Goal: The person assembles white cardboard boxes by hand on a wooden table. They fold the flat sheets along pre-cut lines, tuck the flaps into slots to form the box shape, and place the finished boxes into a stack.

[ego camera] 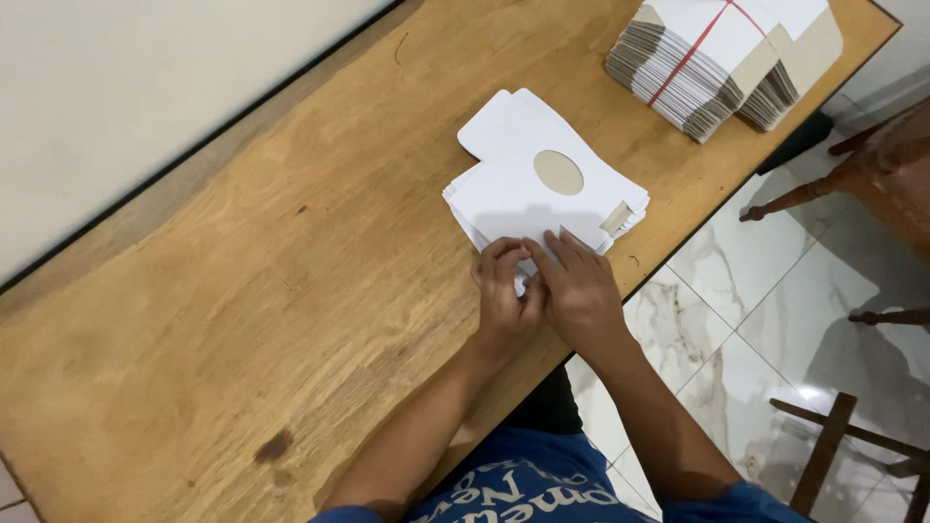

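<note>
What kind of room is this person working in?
Probably a room at home used as a small workshop: a plain wooden table by a wall, marble-look floor tiles, and a bundle of flat cardboard boxes tied with red string.

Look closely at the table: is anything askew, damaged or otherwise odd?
Only small things: the stack of white card blanks under both hands is fanned unevenly at its edges, and the table has a dark stain near its front edge. Nothing is spilled.

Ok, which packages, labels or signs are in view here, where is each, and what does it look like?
Flat carton blanks: white stack with an oval cut-out, mid-table, under the left hand and right hand.
Bundle: grey-edged white card blanks tied with a red band, far table corner.
No signs or screens.
</note>
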